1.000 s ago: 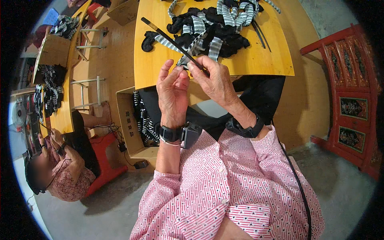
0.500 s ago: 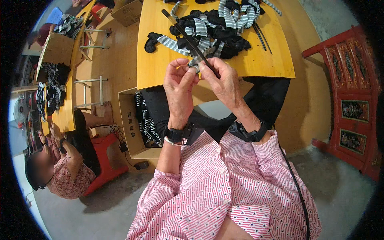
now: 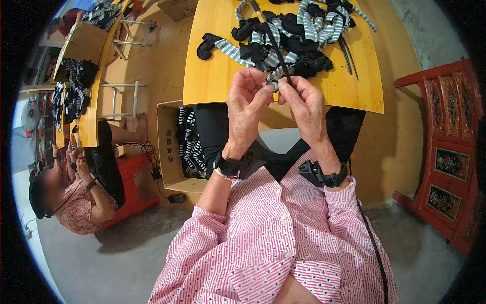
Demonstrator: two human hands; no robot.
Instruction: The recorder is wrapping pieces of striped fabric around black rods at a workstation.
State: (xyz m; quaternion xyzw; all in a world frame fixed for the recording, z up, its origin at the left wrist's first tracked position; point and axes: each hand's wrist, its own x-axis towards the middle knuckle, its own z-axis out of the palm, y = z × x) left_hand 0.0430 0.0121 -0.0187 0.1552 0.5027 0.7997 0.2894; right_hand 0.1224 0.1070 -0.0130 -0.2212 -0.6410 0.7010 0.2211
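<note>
Above the near edge of the yellow table [image 3: 212, 76], my two hands meet fingertip to fingertip. My left hand [image 3: 245, 106] pinches the edge of a small grey-and-white striped knit piece [image 3: 276, 76], its thumb and forefinger closed. Close beside it, my right hand [image 3: 306, 106] is closed at the lower end of a long, slim dark rod [image 3: 273, 40], thumb against the knit. The rod slants up and away over a heap of black and grey-striped knit pieces [image 3: 304, 45]. My fingers hide how the rod and the knit touch.
Two thin dark rods [image 3: 348, 58] lie right of the heap. Below the table's left side stands a cardboard box [image 3: 169, 147] holding striped knits. A red carved wooden piece of furniture [image 3: 445, 137] stands right. At left, another person [image 3: 83, 202] sits at a second table [image 3: 91, 121].
The rod has swung to a steeper angle, its far end moving right. My hands still pinch close together. The whole view has shifted, so the table appears farther right.
</note>
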